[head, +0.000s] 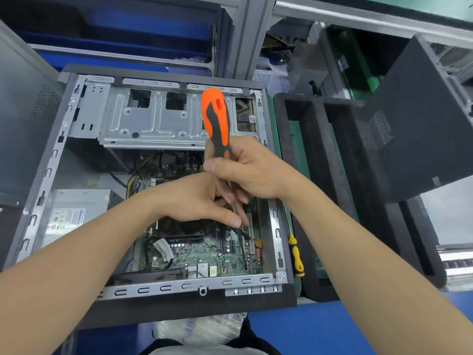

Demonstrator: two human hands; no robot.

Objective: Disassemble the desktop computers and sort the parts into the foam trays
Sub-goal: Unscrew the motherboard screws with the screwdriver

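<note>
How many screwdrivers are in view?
2. The orange-and-black-handled screwdriver is gripped in the right hand over the open case; the yellow-and-black-handled screwdriver lies right of the case. Others may be hidden.

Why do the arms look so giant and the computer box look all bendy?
Head view: the wide-angle lens stretches the near forearms and bows the computer case edges toward the corners. The middle stays sharp: the orange screwdriver in the right hand and the left hand. Lighting is even, shadows soft.
</note>
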